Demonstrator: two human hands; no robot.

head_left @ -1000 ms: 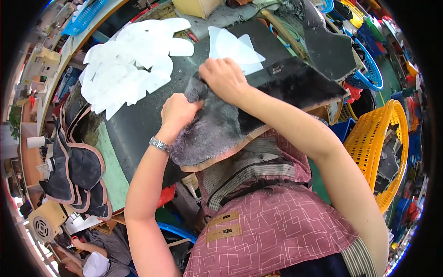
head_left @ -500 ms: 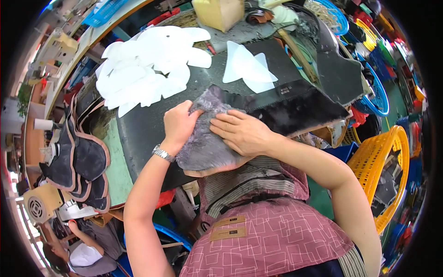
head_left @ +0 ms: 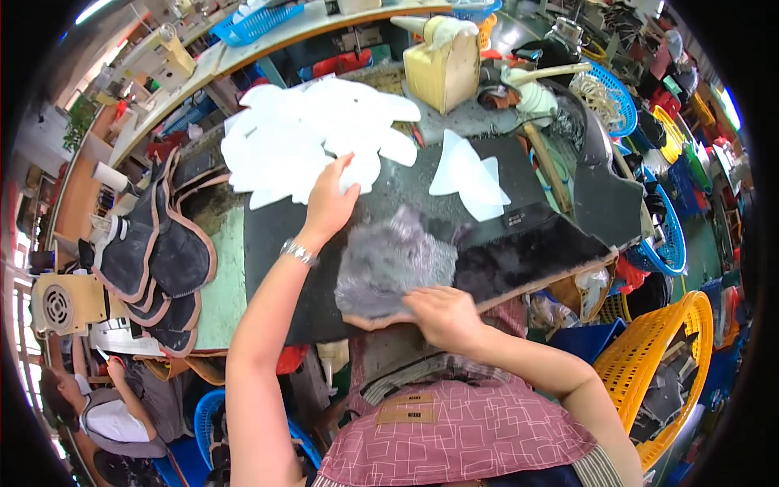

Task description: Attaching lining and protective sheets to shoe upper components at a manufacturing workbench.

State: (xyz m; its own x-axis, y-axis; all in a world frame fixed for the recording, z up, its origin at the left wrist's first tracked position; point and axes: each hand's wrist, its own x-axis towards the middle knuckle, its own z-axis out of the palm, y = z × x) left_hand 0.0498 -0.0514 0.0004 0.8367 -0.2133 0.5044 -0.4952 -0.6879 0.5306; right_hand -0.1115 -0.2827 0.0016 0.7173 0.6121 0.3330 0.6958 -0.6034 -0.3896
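A grey fur piece (head_left: 389, 264) lies on the dark work board (head_left: 284, 243) in front of me. A long black panel (head_left: 527, 261) with a pinkish edge joins it on the right. My right hand (head_left: 445, 315) has its fingers curled at the fur's near edge, gripping it. My left hand (head_left: 329, 199) reaches past the fur, thumb and fingers apart, holding nothing. Its fingertips are at the near side of a heap of white cut sheets (head_left: 300, 138); whether they touch it I cannot tell. Two overlapping whitish translucent sheets (head_left: 471, 183) lie to the right.
Beyond the board stands a yellowish block (head_left: 442, 73). Several black pieces with pink edges (head_left: 182, 264) hang at the left. A yellow basket (head_left: 649, 365) of dark scraps stands at the near right. Another person (head_left: 122, 410) sits at the lower left.
My left hand has left the fur and moved forward to the white sheets. My right hand has slid from the fur's top to its near edge. The view has shifted.
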